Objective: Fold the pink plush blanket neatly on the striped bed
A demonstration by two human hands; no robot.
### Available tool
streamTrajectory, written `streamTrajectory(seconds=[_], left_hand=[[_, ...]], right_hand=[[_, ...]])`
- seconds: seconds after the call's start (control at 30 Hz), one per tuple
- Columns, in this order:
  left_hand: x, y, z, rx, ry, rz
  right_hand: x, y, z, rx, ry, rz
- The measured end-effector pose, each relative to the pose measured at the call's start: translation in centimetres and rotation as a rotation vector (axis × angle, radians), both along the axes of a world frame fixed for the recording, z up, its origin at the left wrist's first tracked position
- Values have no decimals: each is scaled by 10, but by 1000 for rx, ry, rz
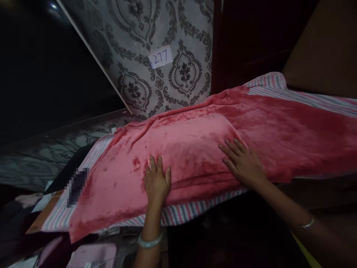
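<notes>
A plush pinkish-red blanket [192,137] is spread over a long surface, with a raised padded shape under its middle. My left hand [157,180] lies flat on the blanket at the left end of that bulge, fingers apart. On the bulge's right end rests my right hand [244,162], its fingers spread and stretched out. Neither hand grips anything. Beneath the blanket a striped cloth [186,216] in pink, grey and white shows along the near edge and at both ends. What makes the bulge is hidden.
Behind the surface stands a patterned wall [134,93] bearing a paper label [161,56] marked 277. A large dark screen-like panel [50,67] fills the upper left. A blurred dark item [77,187] lies at the left end. Below sits a pink object [93,255].
</notes>
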State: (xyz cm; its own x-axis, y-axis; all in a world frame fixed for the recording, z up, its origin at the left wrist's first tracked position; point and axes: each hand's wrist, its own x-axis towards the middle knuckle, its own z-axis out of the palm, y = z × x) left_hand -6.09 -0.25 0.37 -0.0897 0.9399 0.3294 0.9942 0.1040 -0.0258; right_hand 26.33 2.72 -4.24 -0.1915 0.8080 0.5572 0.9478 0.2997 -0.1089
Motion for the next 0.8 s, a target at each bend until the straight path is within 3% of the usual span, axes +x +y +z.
streamTrajectory(seconds=[0.23,0.67,0.8], left_hand=[[-2,1,1,-8,24,5],[-9,-2,-4,124,26,-49],[-23,-5,-5,165,-6,-75]], right_hand=[[6,-4,-7,-3,22,24],[29,-40,-29,62,117,48],[43,-38,-25,74,207,62]])
